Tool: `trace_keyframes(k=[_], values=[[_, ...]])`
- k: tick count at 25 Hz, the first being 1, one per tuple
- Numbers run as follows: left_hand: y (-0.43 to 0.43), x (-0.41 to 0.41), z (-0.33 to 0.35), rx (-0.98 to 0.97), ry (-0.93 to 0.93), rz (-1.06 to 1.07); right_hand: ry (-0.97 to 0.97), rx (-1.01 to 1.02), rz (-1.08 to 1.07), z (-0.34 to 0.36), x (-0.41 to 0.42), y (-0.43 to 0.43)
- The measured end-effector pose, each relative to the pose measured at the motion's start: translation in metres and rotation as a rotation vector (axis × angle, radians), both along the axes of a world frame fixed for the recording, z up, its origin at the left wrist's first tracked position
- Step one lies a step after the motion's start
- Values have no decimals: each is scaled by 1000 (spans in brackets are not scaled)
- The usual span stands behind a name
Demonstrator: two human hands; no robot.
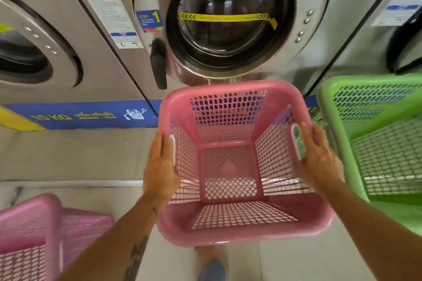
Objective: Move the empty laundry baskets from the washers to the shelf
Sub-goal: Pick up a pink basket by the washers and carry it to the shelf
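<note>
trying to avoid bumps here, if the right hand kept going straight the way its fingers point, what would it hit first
Probably the washer front, right of its round door. The right hand points up and away along the pink basket side; depth is unclear.

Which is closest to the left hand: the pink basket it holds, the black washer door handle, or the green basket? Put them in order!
From the left hand, in the head view:
1. Pink basket: touching, the hand presses its left side.
2. Black door handle: straight above the hand, on the washer.
3. Green basket: far off on the right, past the pink basket.
</note>
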State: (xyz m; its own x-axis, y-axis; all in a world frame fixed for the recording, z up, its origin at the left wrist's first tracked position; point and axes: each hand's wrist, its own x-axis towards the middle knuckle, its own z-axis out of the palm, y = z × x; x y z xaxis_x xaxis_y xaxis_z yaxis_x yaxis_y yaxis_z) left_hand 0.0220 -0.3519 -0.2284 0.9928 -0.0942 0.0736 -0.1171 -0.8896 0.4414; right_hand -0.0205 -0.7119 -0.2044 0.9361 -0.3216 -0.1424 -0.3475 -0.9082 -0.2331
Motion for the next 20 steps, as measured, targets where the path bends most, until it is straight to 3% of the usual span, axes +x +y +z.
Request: trace_keyframes(k=[6,11,20], values=[[55,-105,5,26,22,157,-37,82,153,21,-85,38],[98,-179,15,-68,170,293,25,76,305,16,-111,83],[188,-206,-82,51,200,356,98,83,354,-95,-126,178]])
